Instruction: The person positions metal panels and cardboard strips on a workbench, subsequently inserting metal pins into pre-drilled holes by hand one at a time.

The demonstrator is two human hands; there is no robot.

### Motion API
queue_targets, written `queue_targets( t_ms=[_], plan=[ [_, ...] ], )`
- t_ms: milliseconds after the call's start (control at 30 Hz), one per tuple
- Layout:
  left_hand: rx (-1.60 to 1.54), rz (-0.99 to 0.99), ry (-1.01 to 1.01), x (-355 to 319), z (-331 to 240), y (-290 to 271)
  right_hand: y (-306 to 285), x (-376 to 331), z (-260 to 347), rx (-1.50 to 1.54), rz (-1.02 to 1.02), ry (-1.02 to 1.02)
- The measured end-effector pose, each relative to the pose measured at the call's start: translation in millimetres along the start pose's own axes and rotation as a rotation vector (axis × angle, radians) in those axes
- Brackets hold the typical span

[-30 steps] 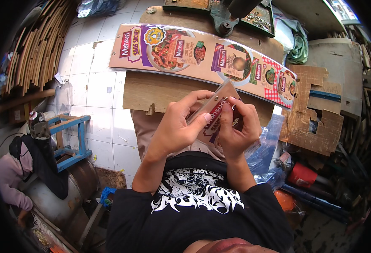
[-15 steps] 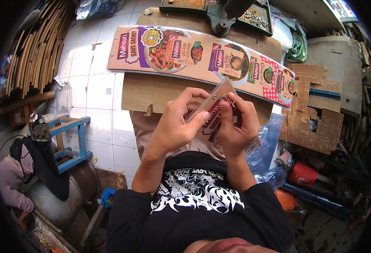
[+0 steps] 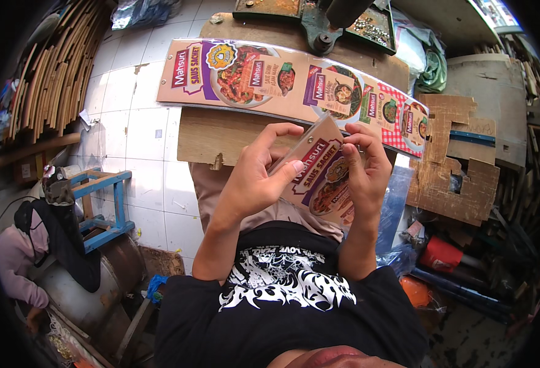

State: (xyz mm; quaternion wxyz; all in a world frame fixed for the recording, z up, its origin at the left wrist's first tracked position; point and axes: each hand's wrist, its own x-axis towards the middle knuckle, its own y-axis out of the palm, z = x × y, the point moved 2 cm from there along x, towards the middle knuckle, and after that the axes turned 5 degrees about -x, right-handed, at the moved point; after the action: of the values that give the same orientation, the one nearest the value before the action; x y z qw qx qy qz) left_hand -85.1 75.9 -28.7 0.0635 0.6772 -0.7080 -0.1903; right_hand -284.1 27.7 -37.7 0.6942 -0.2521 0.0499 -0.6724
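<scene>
Leftmost, a blue frame (image 3: 119, 199) stands on white tiles (image 3: 150, 184). The left hand (image 3: 259, 173) holds a plastic-covered food-print panel (image 3: 320, 175), thumb on its face, tilted above the lap, before a similar long strip (image 3: 291, 92) lying on a wooden bench (image 3: 212, 132). The right hand (image 3: 369, 173) bends its fingers at the panel's right edge; whether they pinch, I cannot tell. Farther right sits cut-out brown cardboard (image 3: 432, 165).

The left hand (image 3: 254, 175) is closed in a grip, its thumb (image 3: 287, 174) extended; the right hand (image 3: 369, 168) is held opposite, fingers (image 3: 360, 130) curled; both forearms (image 3: 218, 242) are bared.
</scene>
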Motion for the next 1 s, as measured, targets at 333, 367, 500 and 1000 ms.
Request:
queue_targets(
  t_ms=[333, 367, 500, 1000],
  plan=[
    [-0.228, -0.084, 0.088, 0.2, -3.0, 1.2, -5.2, 0.0, 10.8, 0.244, 0.108, 0.19],
    [-0.227, -0.087, 0.088, 0.6, -0.8, -1.6, -7.9, 0.8, 12.5, 0.246, 0.111, 0.189],
    [-0.227, -0.234, 0.283, 3.9, 0.1, -20.5, -26.9, 9.5, 19.0, 0.204, -0.074, 0.159],
    [-0.007, -0.156, 0.268, -0.9, -4.6, 4.5, 6.8, 13.2, 52.7, -0.089, -0.181, -0.2]
  ],
)
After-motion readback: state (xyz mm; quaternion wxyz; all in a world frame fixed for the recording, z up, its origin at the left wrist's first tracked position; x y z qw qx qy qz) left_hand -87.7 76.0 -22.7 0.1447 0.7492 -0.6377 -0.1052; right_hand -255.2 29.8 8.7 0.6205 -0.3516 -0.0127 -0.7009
